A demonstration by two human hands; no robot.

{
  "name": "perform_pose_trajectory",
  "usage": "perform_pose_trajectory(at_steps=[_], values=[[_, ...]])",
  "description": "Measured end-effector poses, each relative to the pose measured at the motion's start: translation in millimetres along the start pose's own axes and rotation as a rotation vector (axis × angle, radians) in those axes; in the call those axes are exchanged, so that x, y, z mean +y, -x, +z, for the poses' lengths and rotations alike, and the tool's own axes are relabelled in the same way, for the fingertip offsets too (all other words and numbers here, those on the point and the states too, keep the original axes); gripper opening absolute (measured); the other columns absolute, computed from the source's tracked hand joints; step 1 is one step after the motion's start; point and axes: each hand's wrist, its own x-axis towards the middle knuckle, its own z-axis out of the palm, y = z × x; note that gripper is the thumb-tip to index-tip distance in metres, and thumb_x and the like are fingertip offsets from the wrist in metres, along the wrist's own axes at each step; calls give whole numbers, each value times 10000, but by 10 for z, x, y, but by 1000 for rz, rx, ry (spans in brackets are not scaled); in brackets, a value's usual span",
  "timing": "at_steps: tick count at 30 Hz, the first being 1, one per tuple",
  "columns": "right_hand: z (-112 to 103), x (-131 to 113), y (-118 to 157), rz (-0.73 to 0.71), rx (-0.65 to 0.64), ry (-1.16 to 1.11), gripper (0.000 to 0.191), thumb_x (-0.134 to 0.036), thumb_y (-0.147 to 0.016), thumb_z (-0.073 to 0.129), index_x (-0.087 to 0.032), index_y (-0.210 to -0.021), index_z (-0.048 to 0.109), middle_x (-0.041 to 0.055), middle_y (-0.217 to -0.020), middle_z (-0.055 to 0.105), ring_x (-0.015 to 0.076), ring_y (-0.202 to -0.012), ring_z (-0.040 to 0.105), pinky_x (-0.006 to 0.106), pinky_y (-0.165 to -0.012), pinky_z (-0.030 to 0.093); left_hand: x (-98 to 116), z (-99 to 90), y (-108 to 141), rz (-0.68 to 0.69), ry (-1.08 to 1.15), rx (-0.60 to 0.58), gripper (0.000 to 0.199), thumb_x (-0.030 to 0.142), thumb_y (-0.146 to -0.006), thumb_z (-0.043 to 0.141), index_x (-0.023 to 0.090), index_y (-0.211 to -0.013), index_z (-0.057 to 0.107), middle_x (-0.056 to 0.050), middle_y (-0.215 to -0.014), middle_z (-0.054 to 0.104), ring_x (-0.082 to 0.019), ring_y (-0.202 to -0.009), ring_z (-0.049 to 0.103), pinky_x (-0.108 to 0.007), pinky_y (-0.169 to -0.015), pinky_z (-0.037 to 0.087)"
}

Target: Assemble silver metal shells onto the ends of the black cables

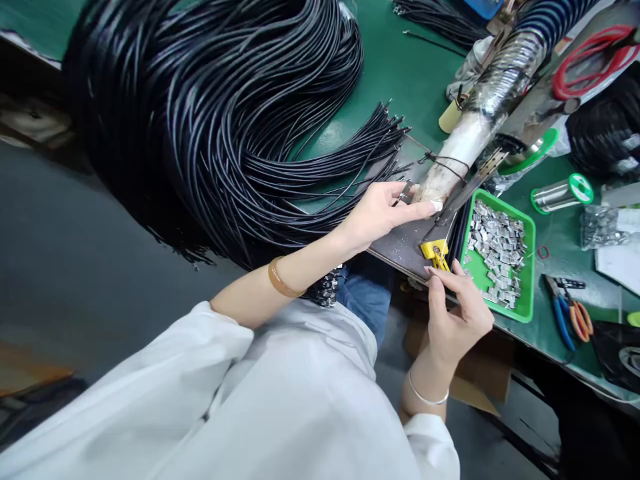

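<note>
My left hand [375, 212] is closed around the end of a black cable, where a small metal connector [407, 193] shows between thumb and fingers. It is close beside the lower end of a white duct pipe [453, 157]. My right hand [459, 305] is pinched, its fingertips just below a yellow clamp [437, 253]; whatever is in the pinch is too small to make out. To the left of my hands lies a large bundle of black cables [240, 127], their stripped ends fanned out toward the pipe. A green tray [525, 267] full of small metal connector shells stands right of the clamp.
A solder spool [563, 194] lies beyond the tray. Wire strippers [561, 310] with blue and orange handles rest to its right. A red cable coil [593, 63] hangs at upper right. More black cables [443, 20] lie at the back of the green table [395, 63].
</note>
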Motion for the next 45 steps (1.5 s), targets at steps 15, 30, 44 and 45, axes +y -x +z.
perform_pose_trajectory(at_steps=[15, 30, 44, 45], values=[[8, 78, -8, 40, 98, -34, 105, -175, -897, 686, -239, -936, 759, -16, -790, 771, 145, -706, 713, 493, -962, 641, 48, 1, 0, 94, -116, 61, 338, 410, -694, 887, 127, -803, 739, 25, -613, 598, -57, -546, 490, -216, -489, 315], [46, 100, 4, 16, 108, -74, 162, -130, -862, 713, -248, -953, 777, -30, -778, 777, 154, -755, 749, 422, -928, 633, -10, -48, 60, 101, -176, 55, 368, 384, -740, 851, 135, -968, 705, 68, -593, 498, -26, -488, 377, -200, -463, 230], [-47, -31, -6, 140, 151, -229, 47, -214, -864, 725, -226, -889, 763, -41, -697, 713, 138, -516, 649, 415, -662, 668, 8, -110, 579, -78, -32, -199, 147, 257, -839, 703, 154, -782, 616, 38, -544, 526, -51, -454, 394, -202, -446, 284], [-38, -61, -10, 133, 167, -237, 52, -205, -858, 733, -230, -888, 768, -43, -688, 709, 135, -508, 641, 407, -647, 662, -43, -95, 612, -105, -99, -253, 144, 245, -826, 718, 133, -768, 646, 20, -565, 570, -58, -486, 454, -201, -473, 330]])
